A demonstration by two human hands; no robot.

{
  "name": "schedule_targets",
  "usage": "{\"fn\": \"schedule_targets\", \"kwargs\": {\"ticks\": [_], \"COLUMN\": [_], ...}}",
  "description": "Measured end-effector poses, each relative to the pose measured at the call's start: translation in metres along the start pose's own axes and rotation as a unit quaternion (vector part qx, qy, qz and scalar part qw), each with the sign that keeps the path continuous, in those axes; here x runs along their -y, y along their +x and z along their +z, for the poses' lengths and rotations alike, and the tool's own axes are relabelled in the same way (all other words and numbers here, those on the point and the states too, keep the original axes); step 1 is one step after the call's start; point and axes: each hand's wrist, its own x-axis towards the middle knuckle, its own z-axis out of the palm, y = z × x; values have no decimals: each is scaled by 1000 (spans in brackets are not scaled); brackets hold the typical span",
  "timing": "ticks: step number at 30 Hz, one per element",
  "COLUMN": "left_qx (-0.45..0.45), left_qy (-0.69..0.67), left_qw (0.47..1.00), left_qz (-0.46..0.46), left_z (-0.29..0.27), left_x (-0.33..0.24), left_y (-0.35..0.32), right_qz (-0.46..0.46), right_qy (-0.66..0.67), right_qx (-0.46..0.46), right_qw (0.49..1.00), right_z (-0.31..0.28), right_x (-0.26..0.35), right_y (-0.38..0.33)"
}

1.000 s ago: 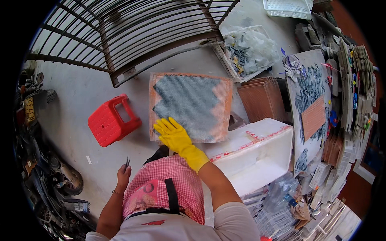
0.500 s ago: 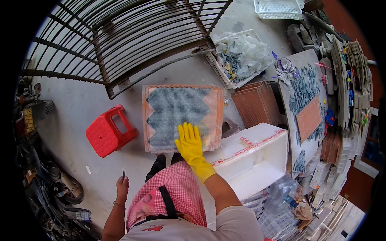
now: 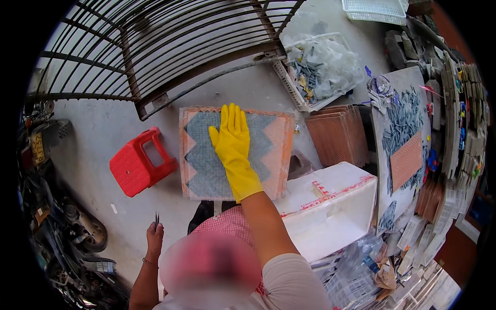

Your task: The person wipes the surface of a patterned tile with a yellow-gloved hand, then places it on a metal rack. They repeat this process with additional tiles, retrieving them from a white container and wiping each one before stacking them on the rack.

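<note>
At centre frame, my right hand [image 3: 233, 142], in a yellow glove, lies flat with fingers spread on the mosaic sheet [image 3: 235, 153] resting on the concrete floor [image 3: 93, 129] beside a red stool [image 3: 140, 168]. My left hand [image 3: 154, 238], lower left, pinches tweezers [image 3: 156, 219]. I judge this the pressing-down step; the next move calls for even pressure across the mesh.
</note>
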Motion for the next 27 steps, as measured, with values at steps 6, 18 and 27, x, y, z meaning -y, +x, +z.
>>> {"fn": "schedule_targets", "kwargs": {"ticks": [6, 18, 27], "left_qx": [26, -2, -38], "left_qy": [-1, -13, -48], "left_qw": [999, 1000, 998], "left_qz": [-32, -3, 15], "left_z": [14, -5, -28], "left_x": [42, 49, 100], "left_y": [-3, 1, 6], "right_qz": [37, 69, 80], "right_qy": [-69, -124, -142], "right_qx": [30, 0, -37], "right_qw": [996, 990, 986], "right_z": [-13, -5, -1], "right_x": [-13, 5, 11], "right_y": [-50, -27, -17]}}
